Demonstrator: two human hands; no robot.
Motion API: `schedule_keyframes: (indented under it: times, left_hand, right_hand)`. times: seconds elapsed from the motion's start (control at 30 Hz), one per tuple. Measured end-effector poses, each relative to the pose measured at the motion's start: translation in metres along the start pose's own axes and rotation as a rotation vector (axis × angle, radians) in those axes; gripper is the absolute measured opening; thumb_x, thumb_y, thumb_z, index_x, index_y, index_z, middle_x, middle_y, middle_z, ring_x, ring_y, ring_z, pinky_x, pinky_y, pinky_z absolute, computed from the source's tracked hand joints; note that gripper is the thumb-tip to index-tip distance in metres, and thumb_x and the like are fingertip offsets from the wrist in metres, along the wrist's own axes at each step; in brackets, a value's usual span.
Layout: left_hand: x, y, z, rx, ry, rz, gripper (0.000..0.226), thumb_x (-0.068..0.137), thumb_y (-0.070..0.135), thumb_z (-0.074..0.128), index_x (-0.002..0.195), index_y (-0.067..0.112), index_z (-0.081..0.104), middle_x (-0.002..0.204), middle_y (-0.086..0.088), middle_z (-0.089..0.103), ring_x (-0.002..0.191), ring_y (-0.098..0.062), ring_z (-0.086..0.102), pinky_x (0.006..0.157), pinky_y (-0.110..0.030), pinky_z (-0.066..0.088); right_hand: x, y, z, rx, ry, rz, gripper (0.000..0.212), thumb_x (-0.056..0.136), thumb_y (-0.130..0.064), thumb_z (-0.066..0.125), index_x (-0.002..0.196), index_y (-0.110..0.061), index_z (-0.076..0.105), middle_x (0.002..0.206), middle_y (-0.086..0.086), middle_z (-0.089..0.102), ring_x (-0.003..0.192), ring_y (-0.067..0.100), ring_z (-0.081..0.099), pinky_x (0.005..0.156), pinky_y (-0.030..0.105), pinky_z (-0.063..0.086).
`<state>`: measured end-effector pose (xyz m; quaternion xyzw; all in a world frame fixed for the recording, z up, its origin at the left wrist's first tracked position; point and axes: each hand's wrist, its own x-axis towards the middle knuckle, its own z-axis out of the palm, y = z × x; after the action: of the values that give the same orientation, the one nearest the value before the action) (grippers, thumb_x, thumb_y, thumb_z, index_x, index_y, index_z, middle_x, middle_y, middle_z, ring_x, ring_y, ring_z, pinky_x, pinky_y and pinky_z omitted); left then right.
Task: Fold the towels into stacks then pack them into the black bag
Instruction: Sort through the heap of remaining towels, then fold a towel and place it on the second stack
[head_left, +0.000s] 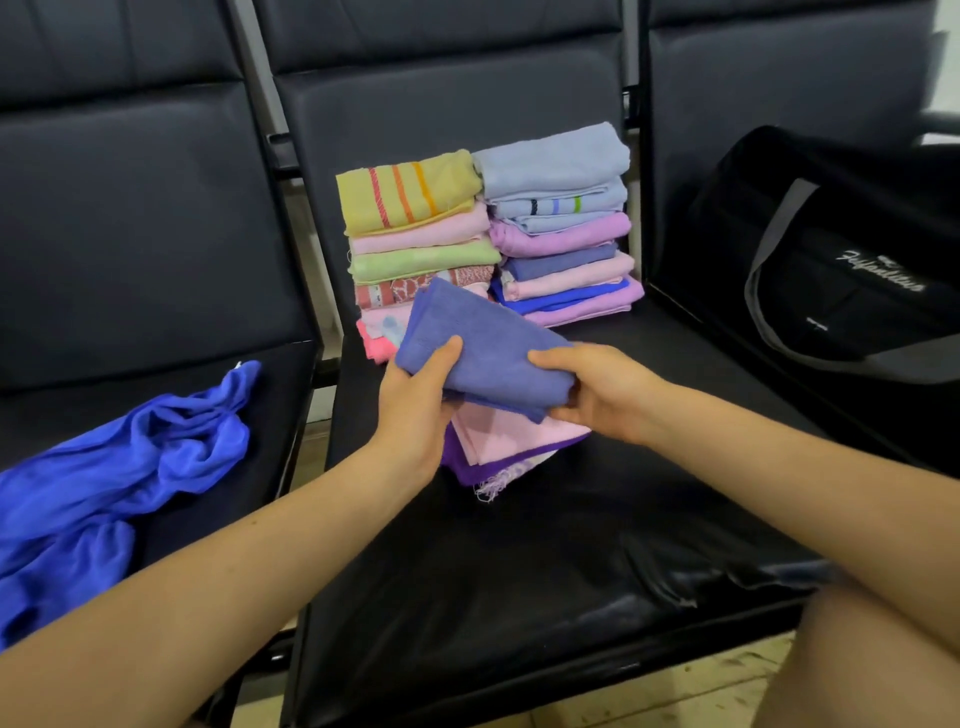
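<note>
- Black seat row (519, 545); two folded stacks (488, 234) far centre, black bag (841, 270) far right.
- I've both grips curled on folded blue-purple towel (483, 353): left hand (415, 410), right hand (597, 389).
- Folding step, I reckon; next: set it square on near pink pile (509, 436). Loose blue cloth (119, 467) left, unfolded.

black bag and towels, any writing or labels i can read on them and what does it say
Black bag, white cursive script on its side: too blurred to read for certain; it seems to start with "F".
Black bag, small white mark lower on the same side: too small to read.
Folded towels in the two stacks: stripes and patterns only, no text.
Purple-blue towel held by the left hand and right hand: no text.
</note>
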<state>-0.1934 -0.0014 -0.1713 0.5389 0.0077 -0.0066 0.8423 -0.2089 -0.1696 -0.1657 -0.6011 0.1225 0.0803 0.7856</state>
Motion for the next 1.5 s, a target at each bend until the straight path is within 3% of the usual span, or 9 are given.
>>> schedule_keyframes:
  times: [0.1,0.2,0.3,0.43,0.53,0.73,0.97,1.1,1.5]
  left_hand:
    - [0.0,-0.003,-0.005,0.242,-0.03,-0.012,0.007,0.092,0.026,0.061,0.099,0.025,0.061,0.101,0.006,0.069,0.09,-0.008,0.066,0.072,-0.023,0.054]
    - [0.004,-0.015,-0.02,0.673,-0.091,0.128,0.018,0.091,0.025,0.063,0.107,0.019,0.057,0.102,0.011,0.063,0.085,0.002,0.06,0.07,-0.01,0.048]
    - [0.013,-0.026,-0.031,0.948,-0.11,0.124,0.042,0.089,0.027,0.065,0.124,0.013,0.047,0.113,0.007,0.058,0.097,-0.011,0.059,0.083,-0.026,0.05]
    - [0.019,-0.035,-0.027,1.002,-0.134,-0.132,0.035,0.096,0.028,0.053,0.126,0.011,0.046,0.097,-0.003,0.061,0.064,-0.017,0.059,0.06,-0.028,0.05]
    - [0.02,-0.04,-0.028,1.15,-0.17,-0.106,0.035,0.098,0.027,0.048,0.128,0.01,0.045,0.083,-0.003,0.059,0.056,-0.018,0.057,0.057,-0.029,0.05]
    - [0.017,-0.03,-0.027,1.056,-0.112,-0.163,0.037,0.092,0.042,0.056,0.117,0.016,0.045,0.1,-0.002,0.059,0.064,-0.016,0.056,0.058,-0.029,0.051]
    - [0.018,-0.003,-0.042,0.997,0.015,-0.006,0.043,0.084,0.059,0.057,0.091,0.017,0.056,0.092,-0.001,0.062,0.083,-0.02,0.061,0.081,-0.042,0.054]
    - [0.019,0.021,-0.057,1.035,0.091,0.075,0.026,0.09,0.049,0.053,0.087,0.023,0.054,0.09,0.002,0.062,0.09,-0.023,0.063,0.087,-0.043,0.053]
    - [-0.019,0.103,-0.239,1.279,0.356,0.242,0.01,0.088,0.015,0.054,0.085,0.016,0.064,0.079,0.001,0.064,0.079,-0.019,0.058,0.071,-0.029,0.04]
  right_hand:
    - [0.011,-0.004,-0.014,-0.13,0.133,-0.144,0.039,0.087,-0.009,0.061,0.125,-0.01,0.056,0.12,0.011,0.066,0.105,0.025,0.064,0.082,0.039,0.055]
    - [0.02,0.002,-0.026,-0.534,0.181,-0.26,0.045,0.088,-0.012,0.061,0.132,-0.012,0.05,0.128,0.006,0.059,0.109,0.019,0.057,0.081,0.027,0.048]
    - [0.033,0.005,-0.032,-1.045,0.189,-0.403,0.061,0.092,-0.023,0.059,0.147,-0.012,0.033,0.144,0.009,0.046,0.128,0.024,0.046,0.097,0.026,0.036]
    - [0.053,0.011,-0.029,-1.243,0.155,-0.301,0.061,0.099,-0.035,0.046,0.152,-0.016,0.023,0.145,0.018,0.037,0.135,0.033,0.033,0.109,0.036,0.028]
    - [0.064,0.026,-0.026,-1.383,0.088,-0.198,0.058,0.103,-0.04,0.033,0.154,-0.02,0.014,0.144,0.021,0.036,0.134,0.037,0.03,0.11,0.038,0.026]
    - [0.063,0.023,-0.034,-1.281,0.069,-0.198,0.057,0.101,-0.044,0.035,0.152,-0.027,0.021,0.143,0.018,0.04,0.134,0.034,0.035,0.11,0.04,0.029]
    - [0.026,-0.007,-0.024,-1.184,0.374,-0.763,0.045,0.094,-0.039,0.054,0.132,-0.015,0.053,0.126,0.01,0.055,0.12,0.026,0.045,0.098,0.034,0.036]
    - [0.014,-0.012,0.015,-1.132,0.26,-0.929,0.029,0.094,-0.027,0.057,0.118,-0.013,0.061,0.105,0.005,0.062,0.106,0.022,0.051,0.091,0.034,0.041]
    - [0.041,0.055,0.201,-0.998,-0.198,-0.597,0.019,0.087,-0.017,0.051,0.082,-0.01,0.067,0.072,0.004,0.068,0.075,0.027,0.064,0.077,0.043,0.053]
